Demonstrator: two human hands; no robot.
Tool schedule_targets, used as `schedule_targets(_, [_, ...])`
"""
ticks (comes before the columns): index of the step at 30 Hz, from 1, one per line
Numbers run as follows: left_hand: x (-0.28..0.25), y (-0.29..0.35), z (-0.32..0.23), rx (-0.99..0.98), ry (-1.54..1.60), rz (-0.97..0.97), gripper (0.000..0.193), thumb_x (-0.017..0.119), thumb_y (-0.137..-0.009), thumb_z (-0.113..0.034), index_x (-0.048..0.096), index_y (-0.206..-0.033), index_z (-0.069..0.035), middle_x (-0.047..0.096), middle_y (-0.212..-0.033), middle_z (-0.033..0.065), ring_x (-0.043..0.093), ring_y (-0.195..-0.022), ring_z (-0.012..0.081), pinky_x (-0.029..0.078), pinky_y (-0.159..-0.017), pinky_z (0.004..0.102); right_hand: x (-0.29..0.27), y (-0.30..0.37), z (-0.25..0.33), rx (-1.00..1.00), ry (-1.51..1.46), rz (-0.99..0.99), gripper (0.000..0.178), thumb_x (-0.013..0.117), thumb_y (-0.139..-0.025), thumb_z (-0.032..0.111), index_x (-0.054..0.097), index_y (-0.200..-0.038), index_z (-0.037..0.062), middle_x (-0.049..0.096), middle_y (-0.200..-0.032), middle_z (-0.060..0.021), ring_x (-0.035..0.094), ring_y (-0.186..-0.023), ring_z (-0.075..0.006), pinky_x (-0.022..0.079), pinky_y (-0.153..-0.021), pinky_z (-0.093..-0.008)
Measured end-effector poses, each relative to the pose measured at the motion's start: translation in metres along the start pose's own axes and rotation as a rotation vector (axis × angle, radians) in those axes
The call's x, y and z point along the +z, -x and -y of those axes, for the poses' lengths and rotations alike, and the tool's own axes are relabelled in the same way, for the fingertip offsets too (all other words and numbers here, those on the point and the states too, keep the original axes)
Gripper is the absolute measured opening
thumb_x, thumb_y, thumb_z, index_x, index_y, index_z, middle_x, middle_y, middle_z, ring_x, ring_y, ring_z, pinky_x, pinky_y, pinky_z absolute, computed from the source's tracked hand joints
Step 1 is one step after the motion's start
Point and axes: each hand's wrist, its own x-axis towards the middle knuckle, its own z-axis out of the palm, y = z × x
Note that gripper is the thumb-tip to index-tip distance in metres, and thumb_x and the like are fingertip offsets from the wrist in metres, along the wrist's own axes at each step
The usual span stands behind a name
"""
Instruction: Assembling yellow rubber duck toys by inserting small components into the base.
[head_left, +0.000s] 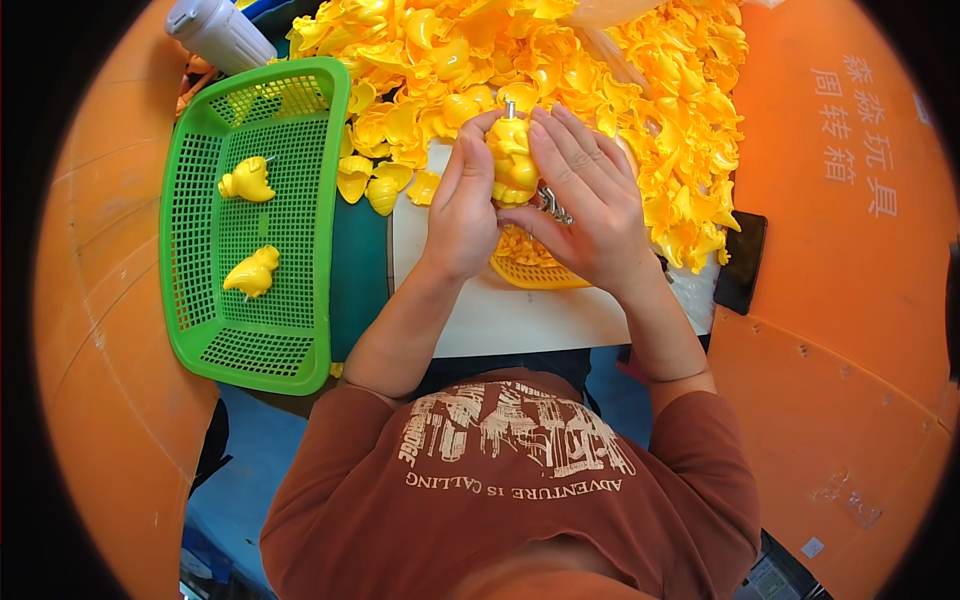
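Note:
Between my two hands is a glossy yellow plastic toy figure (512,160) with a short metal pin (510,109) sticking up from its top. My left hand (464,205) is closed against the figure's left side. On the other side my right hand (592,195) presses it with long, close-set fingers, the thumb reaching underneath. Small silvery metal pieces (553,203) show beside the right thumb. Below the hands sits a small yellow basket (540,275) holding little orange-yellow bits, partly hidden by the right hand.
A green basket (335,250) at left holds two yellow figures (252,272) with metal pins. Yellow plastic shells (440,60) are heaped across the back and right. A grey-white lidded bottle (220,35) stands far left; a dark phone (742,262) lies at right. Orange panels (840,300) flank the work surface.

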Motion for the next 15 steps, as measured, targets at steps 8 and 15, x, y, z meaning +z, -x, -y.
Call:
schedule_targets(8, [0.0010,-0.0020,-0.0009,0.000,0.051,-0.001,0.045,0.022,-0.099,-0.037,0.035,-0.125,-0.004,0.050,-0.115,0.0102,0.053,-0.101,0.0162,0.045,-0.087,0.0291,-0.0078,-0.0033,-0.0006,0.013,-0.074,0.033,0.066,0.077,-0.063,0.023,0.052,-0.119,-0.0019,0.055,-0.121,-0.0166,0.051,-0.115,-0.0321,0.039,-0.090,-0.0378])
schedule_targets(15, [0.0015,-0.0012,-0.0014,-0.005,0.199,0.002,0.043,0.022,-0.099,-0.035,0.034,-0.125,-0.004,0.047,-0.120,0.0111,0.050,-0.108,0.0180,0.044,-0.090,0.0314,-0.0010,0.0002,-0.0001,-0.028,0.058,0.005,0.062,0.073,-0.067,0.028,0.053,-0.117,-0.0023,0.055,-0.119,-0.0165,0.052,-0.112,-0.0303,0.042,-0.087,-0.0391])
